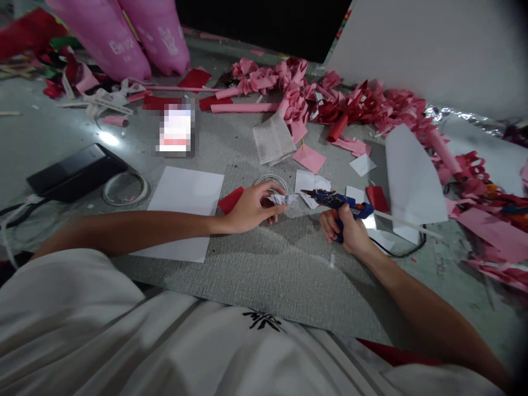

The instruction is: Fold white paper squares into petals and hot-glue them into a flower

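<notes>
My left hand (251, 208) rests on the grey mat (264, 264), its fingers pinched on a small crumpled white paper piece (284, 199). My right hand (345, 231) is closed round the handle of a blue glue gun (340, 202). The gun's nozzle points left at the paper piece, almost touching it. A white glue stick (406, 224) juts out of the gun's back to the right. A red paper scrap (231, 200) lies just behind my left wrist.
A white sheet (185, 198) lies on the mat's left. A tape roll (125, 188) and a black box (76, 171) sit further left. Pink and red paper flowers (289, 82) and strips crowd the back and right. A large white paper (410, 181) lies right.
</notes>
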A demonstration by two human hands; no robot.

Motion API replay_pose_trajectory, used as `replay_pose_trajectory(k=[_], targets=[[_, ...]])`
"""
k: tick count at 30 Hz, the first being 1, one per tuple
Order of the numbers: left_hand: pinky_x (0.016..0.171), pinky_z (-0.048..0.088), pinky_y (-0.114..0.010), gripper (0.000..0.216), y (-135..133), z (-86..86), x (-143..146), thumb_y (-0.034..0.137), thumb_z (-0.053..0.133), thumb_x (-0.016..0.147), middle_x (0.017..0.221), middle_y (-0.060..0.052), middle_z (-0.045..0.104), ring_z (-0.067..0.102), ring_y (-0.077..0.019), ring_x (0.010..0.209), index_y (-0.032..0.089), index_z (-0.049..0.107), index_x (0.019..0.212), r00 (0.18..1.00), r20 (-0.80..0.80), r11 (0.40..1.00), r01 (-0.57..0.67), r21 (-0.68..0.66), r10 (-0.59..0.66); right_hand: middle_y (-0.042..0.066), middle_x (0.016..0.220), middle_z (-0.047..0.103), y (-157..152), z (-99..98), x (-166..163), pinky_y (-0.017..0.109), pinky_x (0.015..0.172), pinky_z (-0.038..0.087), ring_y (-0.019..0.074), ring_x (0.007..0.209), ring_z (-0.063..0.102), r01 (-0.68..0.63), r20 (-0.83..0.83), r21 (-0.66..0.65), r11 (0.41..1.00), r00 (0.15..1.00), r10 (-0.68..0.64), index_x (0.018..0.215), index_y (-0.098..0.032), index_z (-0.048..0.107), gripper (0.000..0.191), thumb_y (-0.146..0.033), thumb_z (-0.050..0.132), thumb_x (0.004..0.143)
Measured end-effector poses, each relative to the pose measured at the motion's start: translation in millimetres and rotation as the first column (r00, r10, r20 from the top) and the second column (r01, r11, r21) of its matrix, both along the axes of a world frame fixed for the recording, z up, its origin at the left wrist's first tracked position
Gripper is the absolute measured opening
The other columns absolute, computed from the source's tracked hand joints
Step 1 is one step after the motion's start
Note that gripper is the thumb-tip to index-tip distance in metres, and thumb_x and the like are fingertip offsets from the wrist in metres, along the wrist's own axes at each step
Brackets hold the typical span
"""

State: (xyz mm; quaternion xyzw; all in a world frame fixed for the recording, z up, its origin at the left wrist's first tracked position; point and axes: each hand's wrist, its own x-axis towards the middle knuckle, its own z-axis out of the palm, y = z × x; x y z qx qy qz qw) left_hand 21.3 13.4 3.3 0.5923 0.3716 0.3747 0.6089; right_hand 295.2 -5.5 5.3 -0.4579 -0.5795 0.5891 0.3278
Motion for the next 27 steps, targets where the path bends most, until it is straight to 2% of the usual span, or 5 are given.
replay_pose_trajectory(k=[3,7,11,19,27], targets=[[0.051,0.056,-0.022,0.037,0.2,0.9,-0.3,0.039,0.077,0.089,0.066,0.002,0.068,0.065,-0.0125,0.053,0.018,0.059,0.112,1.000,-0.015,1.000,0.006,0.009,-0.006,0.002,0.055,0.055,-2.0,-4.1,0.3,0.033,0.048,0.045,0.0151,0.046,0.046,-0.002,0.024,0.025,1.000,1.000,0.001,0.059,-0.024,0.056,0.073,-0.090,0.040,0.086],[0.053,0.057,-0.023,0.036,0.6,0.0,-0.1,0.040,0.075,0.091,0.067,0.002,0.067,0.066,-0.0125,0.055,0.018,0.059,0.114,1.000,-0.010,0.999,0.010,0.030,-0.010,0.005,0.089,0.071,-8.3,-8.0,-2.8,0.033,0.053,0.051,0.0117,0.048,0.048,0.134,0.047,0.113,0.984,0.989,-0.140,0.089,-0.022,0.068,0.057,-0.078,0.054,0.090],[0.052,0.056,-0.023,0.036,0.5,-1.5,0.6,0.040,0.075,0.091,0.067,0.002,0.066,0.065,-0.0126,0.054,0.019,0.058,0.116,1.000,0.006,0.999,-0.010,0.038,0.010,0.003,0.081,0.068,-14.7,-5.1,-6.8,0.030,0.058,0.050,0.0137,0.055,0.055,0.187,0.198,0.292,0.938,0.948,-0.250,0.100,-0.023,0.070,0.039,-0.060,0.059,0.097],[0.052,0.056,-0.022,0.037,0.0,-1.7,0.5,0.041,0.075,0.091,0.076,0.001,0.067,0.065,-0.0113,0.054,0.019,0.059,0.116,1.000,0.023,0.999,-0.020,0.028,0.019,0.006,0.095,0.072,-13.9,-2.5,-14.0,0.033,0.072,0.052,0.0210,0.082,0.069,0.059,0.307,0.707,0.705,0.872,-0.382,0.094,-0.022,0.070,0.009,-0.031,0.067,0.094],[0.053,0.055,-0.022,0.032,0.1,-1.1,-0.1,0.040,0.071,0.094,0.070,0.001,0.064,0.065,-0.0122,0.057,0.018,0.063,0.115,1.000,-0.012,0.998,-0.009,0.062,0.010,0.005,0.089,0.067,-13.1,-0.8,-15.3,0.031,0.065,0.047,0.0176,0.073,0.063,-0.022,0.356,0.739,0.673,0.861,-0.362,0.091,-0.021,0.063,0.004,-0.022,0.066,0.094]])
